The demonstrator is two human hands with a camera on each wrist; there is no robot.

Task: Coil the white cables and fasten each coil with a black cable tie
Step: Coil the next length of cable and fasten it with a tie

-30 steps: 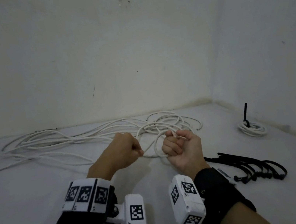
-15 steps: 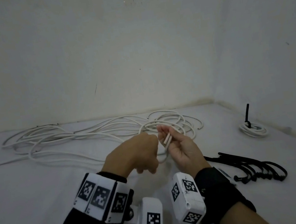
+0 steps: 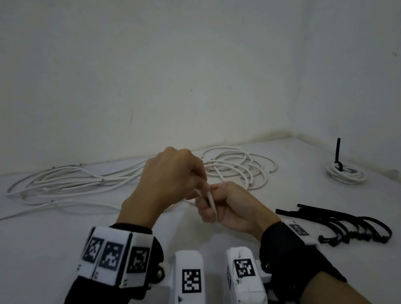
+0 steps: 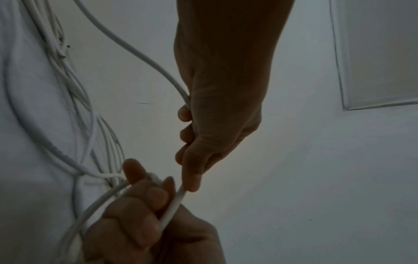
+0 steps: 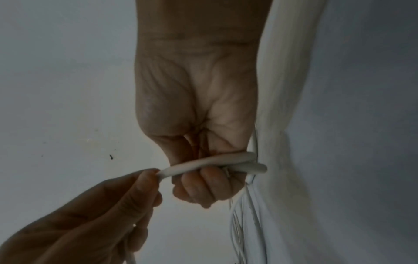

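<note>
matte white floor (image 3: 40, 256); both hands' fingers curled on smooth round white cable (image 3: 211, 200): left hand (image 3: 172, 177), right hand (image 3: 225, 208).

Smooth white plastic-sheathed cable (image 3: 244, 171), matt black plastic cable ties (image 3: 342, 224), matt white surface (image 3: 27, 258), scuffed matt white wall (image 3: 129, 71)

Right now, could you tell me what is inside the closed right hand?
The right hand grips white cable folded into a couple of strands across its curled fingers. The left hand pinches one strand's end. The fingers cover how many turns lie in the palm.
</note>
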